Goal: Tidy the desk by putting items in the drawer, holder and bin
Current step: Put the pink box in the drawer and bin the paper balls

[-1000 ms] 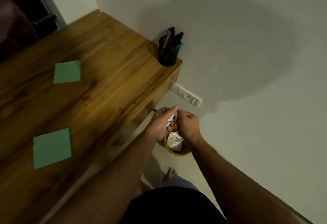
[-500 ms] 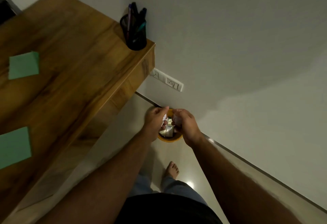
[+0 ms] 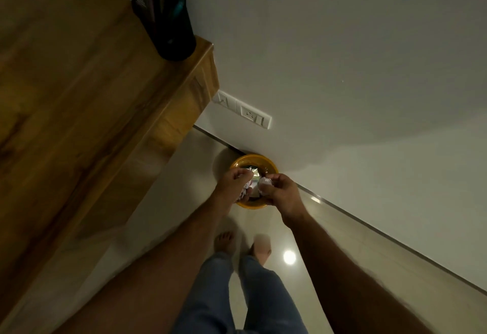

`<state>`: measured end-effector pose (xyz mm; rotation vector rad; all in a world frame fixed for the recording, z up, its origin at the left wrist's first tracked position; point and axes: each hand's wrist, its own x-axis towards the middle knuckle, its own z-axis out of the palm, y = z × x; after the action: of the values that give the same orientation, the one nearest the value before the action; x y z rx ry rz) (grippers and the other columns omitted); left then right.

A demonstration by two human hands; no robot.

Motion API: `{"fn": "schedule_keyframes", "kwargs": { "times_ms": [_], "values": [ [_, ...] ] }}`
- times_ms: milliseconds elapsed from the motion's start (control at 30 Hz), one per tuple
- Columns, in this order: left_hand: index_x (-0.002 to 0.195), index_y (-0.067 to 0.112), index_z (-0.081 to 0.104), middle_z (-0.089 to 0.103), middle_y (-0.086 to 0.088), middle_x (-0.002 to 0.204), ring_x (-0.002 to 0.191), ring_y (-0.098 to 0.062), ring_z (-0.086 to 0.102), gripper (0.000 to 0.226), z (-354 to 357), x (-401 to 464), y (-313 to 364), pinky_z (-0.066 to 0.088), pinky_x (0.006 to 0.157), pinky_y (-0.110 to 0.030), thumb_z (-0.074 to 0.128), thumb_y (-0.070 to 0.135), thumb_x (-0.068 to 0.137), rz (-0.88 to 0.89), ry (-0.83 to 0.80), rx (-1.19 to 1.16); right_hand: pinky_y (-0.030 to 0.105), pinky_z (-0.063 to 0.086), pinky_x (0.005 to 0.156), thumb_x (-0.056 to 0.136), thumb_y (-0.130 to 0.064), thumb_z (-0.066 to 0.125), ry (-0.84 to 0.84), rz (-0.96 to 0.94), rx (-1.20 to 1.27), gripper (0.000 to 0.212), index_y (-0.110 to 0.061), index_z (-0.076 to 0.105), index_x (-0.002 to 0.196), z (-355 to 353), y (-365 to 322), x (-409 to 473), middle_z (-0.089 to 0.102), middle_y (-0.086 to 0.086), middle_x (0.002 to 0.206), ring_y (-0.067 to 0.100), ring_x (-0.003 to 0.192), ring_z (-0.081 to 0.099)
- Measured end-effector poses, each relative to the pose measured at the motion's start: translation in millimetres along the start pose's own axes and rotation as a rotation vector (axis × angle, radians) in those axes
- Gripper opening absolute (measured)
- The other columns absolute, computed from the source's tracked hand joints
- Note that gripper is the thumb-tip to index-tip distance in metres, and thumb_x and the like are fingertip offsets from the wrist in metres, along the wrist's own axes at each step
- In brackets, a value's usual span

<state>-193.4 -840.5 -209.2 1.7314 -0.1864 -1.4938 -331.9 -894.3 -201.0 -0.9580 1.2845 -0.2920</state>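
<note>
Seen from above, both hands hover over a yellow bin (image 3: pixel 238 161) standing on the floor against a white wall (image 3: pixel 342 56). The left hand (image 3: pixel 233 184) curls around a crumpled paper ball (image 3: pixel 243 193); the right hand (image 3: pixel 282 192) pinches another paper wad (image 3: pixel 264 183). Wrappers lie inside the bin. At left, a wooden desk (image 3: pixel 79 96) carries a black pen holder (image 3: pixel 168 27) at its corner.

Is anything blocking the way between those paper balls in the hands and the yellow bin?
Nothing visible. The left hand and right hand each hold a paper ball right above the open bin, which already holds some rubbish.
</note>
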Motion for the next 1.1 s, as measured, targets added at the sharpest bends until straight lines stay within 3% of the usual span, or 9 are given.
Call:
{"fn": "schedule_keyframes", "kwargs": {
  "times_ms": [167,267,500,600,700,800,900,967,1100],
  "values": [
    [0.096,0.021,0.061,0.064,-0.006,0.095,0.075,-0.013,0.062,0.007,-2.5,58.4,-24.1,0.052,0.064,-0.028,0.062,0.027,0.092,-0.004,0.0,0.038,0.036,0.06,0.07,0.084,-0.019,0.072,0.047,-0.012,-0.066,0.024,-0.008,0.063,0.104,5.3,40.2,61.1,0.071,0.012,0.098,0.03,0.089,0.07],
    [0.106,0.019,0.06,0.064,-0.008,0.102,0.079,-0.015,0.063,0.016,-3.5,101.1,-47.9,0.052,0.061,-0.026,0.063,0.026,0.092,-0.028,0.004,0.041,0.041,0.06,0.076,0.084,-0.022,0.073,0.08,-0.023,-0.088,0.024,-0.009,0.065,0.102,6.1,70.7,100.5,0.073,0.009,0.095,0.027,0.087,0.071],
    [0.111,0.019,0.06,0.061,-0.019,0.12,0.108,-0.035,0.062,0.023,-4.0,219.5,-129.1,0.051,0.063,-0.028,0.064,0.02,0.089,-0.108,0.083,0.082,0.046,0.058,0.087,0.083,-0.021,0.074,0.149,0.092,-0.088,0.042,-0.006,0.06,0.12,3.4,162.6,202.4,0.068,0.009,0.109,0.026,0.097,0.068],
    [0.114,0.015,0.061,0.062,-0.014,0.116,0.103,-0.03,0.064,0.027,-1.4,265.5,-160.8,0.051,0.065,-0.027,0.066,0.02,0.088,-0.105,0.134,0.086,0.045,0.057,0.087,0.082,-0.024,0.075,0.206,0.139,-0.174,0.048,-0.011,0.058,0.124,1.4,198.7,242.5,0.065,0.003,0.11,0.022,0.098,0.065],
    [0.102,0.02,0.061,0.063,-0.017,0.104,0.08,-0.02,0.061,0.015,1.4,299.5,-183.1,0.047,0.057,-0.025,0.065,0.019,0.088,-0.133,0.133,0.077,0.046,0.057,0.086,0.08,-0.028,0.076,0.21,0.166,-0.26,0.048,-0.014,0.058,0.123,-2.4,230.3,277.2,0.065,0.001,0.108,0.022,0.098,0.065],
    [0.101,0.021,0.06,0.063,-0.014,0.112,0.097,-0.026,0.062,0.014,2.8,323.5,-203.3,0.056,0.073,-0.034,0.065,0.019,0.087,-0.132,0.151,0.088,0.045,0.058,0.083,0.078,-0.034,0.073,0.181,0.176,-0.328,0.047,-0.015,0.061,0.12,-3.8,255.4,302.3,0.068,0.002,0.107,0.022,0.095,0.067],
    [0.109,0.018,0.059,0.062,-0.01,0.111,0.1,-0.025,0.062,0.024,1.2,325.0,-211.4,0.056,0.065,-0.031,0.066,0.016,0.086,-0.137,0.156,0.027,0.04,0.058,0.081,0.074,-0.04,0.07,0.199,0.124,-0.402,0.048,-0.015,0.064,0.115,-2.0,261.0,304.9,0.07,0.002,0.103,0.019,0.092,0.067],
    [0.113,0.021,0.061,0.064,-0.013,0.114,0.103,-0.028,0.063,0.035,-3.7,316.2,-212.0,0.055,0.075,-0.035,0.071,0.024,0.08,-0.124,0.201,0.05,0.039,0.056,0.083,0.078,-0.036,0.071,0.235,0.119,-0.405,0.044,-0.015,0.062,0.116,-1.1,251.6,291.6,0.067,-0.001,0.102,0.018,0.094,0.064],
    [0.112,0.016,0.061,0.058,-0.028,0.119,0.084,-0.025,0.056,0.039,-10.0,285.3,-201.6,0.046,0.068,-0.033,0.064,0.034,0.078,-0.11,0.213,0.074,0.035,0.054,0.079,0.082,-0.031,0.069,0.262,0.144,-0.402,0.037,-0.016,0.062,0.116,-8.7,230.4,258.9,0.067,0.002,0.102,0.021,0.095,0.063]
  ]
}}
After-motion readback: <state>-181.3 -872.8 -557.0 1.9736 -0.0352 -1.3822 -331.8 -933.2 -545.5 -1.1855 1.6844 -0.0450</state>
